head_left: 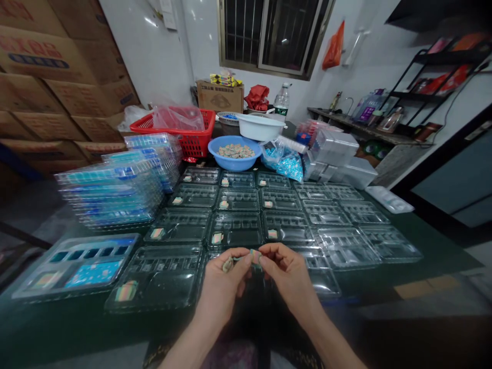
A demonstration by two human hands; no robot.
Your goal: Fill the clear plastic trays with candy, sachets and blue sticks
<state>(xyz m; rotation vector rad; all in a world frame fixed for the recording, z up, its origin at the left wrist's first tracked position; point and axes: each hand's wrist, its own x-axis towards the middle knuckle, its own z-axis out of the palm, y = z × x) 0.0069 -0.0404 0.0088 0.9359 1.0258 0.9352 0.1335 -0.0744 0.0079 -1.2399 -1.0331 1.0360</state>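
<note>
My left hand (223, 282) and my right hand (292, 277) meet low in the middle, fingertips pinched on a small stack of flat pastel-striped pieces (255, 255). More greenish pieces (228, 264) are tucked in the curled fingers of my left hand. Under and around the hands lie clear plastic compartment trays (172, 282) in rows. Several trays on the left and middle hold a striped stack (126, 291) in one corner compartment. Farther back, a blue basin (232, 164) contains a heap of similar loose pieces (236, 151).
A tray with blue contents (92, 271) lies at front left, before stacked packed trays (111, 195). Behind stand a red basket (196, 141) and a white basin (261, 128). Clear boxes (334, 148) and a bag of blue packets (288, 166) sit at back right. Cartons (57, 92) line the left wall.
</note>
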